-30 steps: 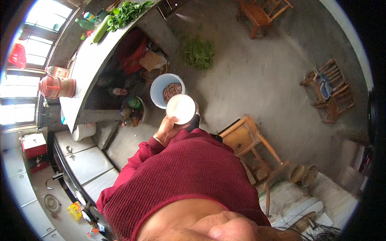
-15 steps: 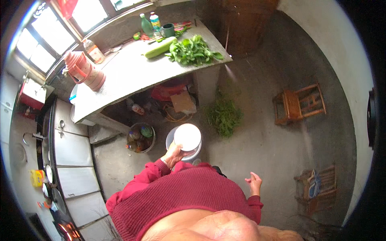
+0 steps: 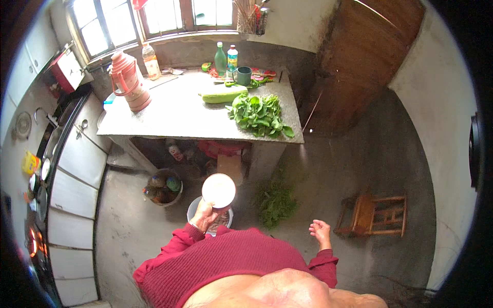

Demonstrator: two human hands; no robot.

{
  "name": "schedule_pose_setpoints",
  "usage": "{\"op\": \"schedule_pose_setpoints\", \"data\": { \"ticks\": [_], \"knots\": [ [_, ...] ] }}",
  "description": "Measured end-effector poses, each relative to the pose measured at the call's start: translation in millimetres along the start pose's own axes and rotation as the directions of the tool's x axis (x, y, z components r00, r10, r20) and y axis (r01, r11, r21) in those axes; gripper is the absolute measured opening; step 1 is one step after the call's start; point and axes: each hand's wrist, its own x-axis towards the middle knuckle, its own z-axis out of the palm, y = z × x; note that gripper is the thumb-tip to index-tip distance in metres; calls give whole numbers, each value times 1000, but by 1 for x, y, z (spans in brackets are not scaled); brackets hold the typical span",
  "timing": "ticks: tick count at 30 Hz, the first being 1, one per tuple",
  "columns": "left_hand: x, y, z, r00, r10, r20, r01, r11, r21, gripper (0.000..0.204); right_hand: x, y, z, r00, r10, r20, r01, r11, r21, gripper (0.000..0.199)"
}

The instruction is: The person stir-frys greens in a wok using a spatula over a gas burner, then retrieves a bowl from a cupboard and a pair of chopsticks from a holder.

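My left hand (image 3: 205, 216) grips the rim of a round white bowl (image 3: 219, 190), held out ahead of my body. Under it on the floor stands a light-coloured bucket (image 3: 193, 209), partly hidden by hand and bowl. Several pinkish-brown pieces (image 3: 222, 219) show inside the bucket, too small to name. My right hand (image 3: 321, 233) hangs out to the right over the floor, holding nothing, its fingers loosely bent and apart. Leafy greens (image 3: 259, 114) and a long green gourd (image 3: 224, 94) lie on the counter ahead.
On the counter (image 3: 174, 115) stand a pink thermos (image 3: 129, 82), bottles and a dark green mug (image 3: 243, 76). A bin of bottles (image 3: 164, 187) is left of the bucket. Feathery greens (image 3: 276, 203) lie on the floor; a wooden chair (image 3: 371, 215) stands right. A flame (image 3: 35, 241) burns far left.
My view has tipped up and turned, so the counter and windows show more fully. The bowl stays in my left hand and now uncovers the bucket's contents. My right hand remains out to the side.
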Motion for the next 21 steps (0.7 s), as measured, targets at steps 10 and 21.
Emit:
{"op": "schedule_pose_setpoints", "data": {
  "ticks": [10, 21],
  "knots": [
    [28, -11, 38, 986, 166, 14, -164, 983, -87, 47, 106, -209, 6, 874, -392, 286, 439, 889, -126, 21],
    [108, 45, 49, 925, 372, -74, -379, 908, -175, 45, 186, -514, 129, 318, -755, 574, 937, 158, -311, 16]
  ]
}}
